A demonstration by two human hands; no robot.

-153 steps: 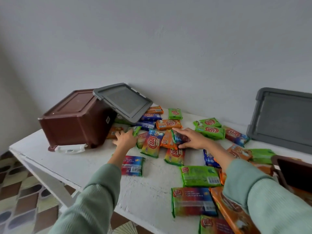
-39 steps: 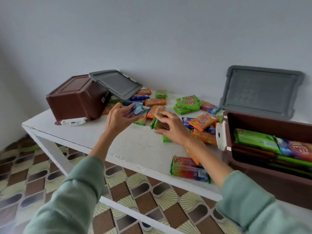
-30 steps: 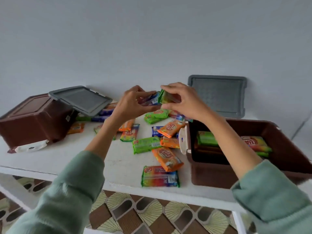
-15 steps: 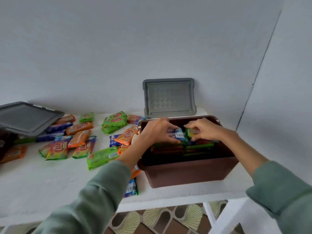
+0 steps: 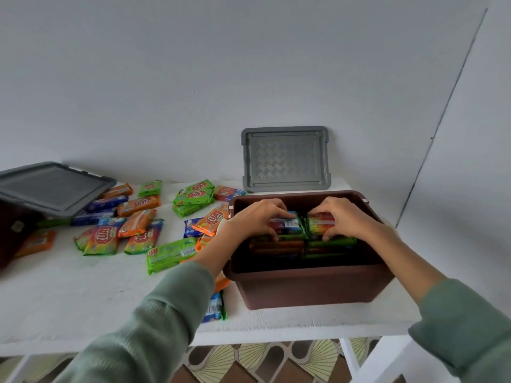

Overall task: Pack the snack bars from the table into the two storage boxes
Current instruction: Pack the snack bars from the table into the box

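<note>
An open brown storage box point(image 5: 309, 286) stands at the table's right end, with stacked snack bars inside. Both hands reach into it. My left hand point(image 5: 257, 219) grips a multicoloured snack bar point(image 5: 287, 226) on top of the left stack. My right hand point(image 5: 341, 217) grips another snack bar point(image 5: 318, 225) on top of the right stack. Several loose snack bars point(image 5: 138, 225) in green, orange and blue wrappers lie scattered on the white table point(image 5: 69, 294) to the left. The second brown box point(image 5: 11, 233) is at the far left edge, mostly cut off.
A grey lid point(image 5: 284, 158) leans upright against the wall behind the open box. Another grey lid point(image 5: 49, 186) rests tilted on the left box. One bar point(image 5: 214, 306) lies near the table's front edge. A wall corner stands close on the right.
Both hands picked up bars from the pile, carried them right and lowered them into the open box; the view turned right with them. Since half a second ago the bars sit lower on the stacks.
</note>
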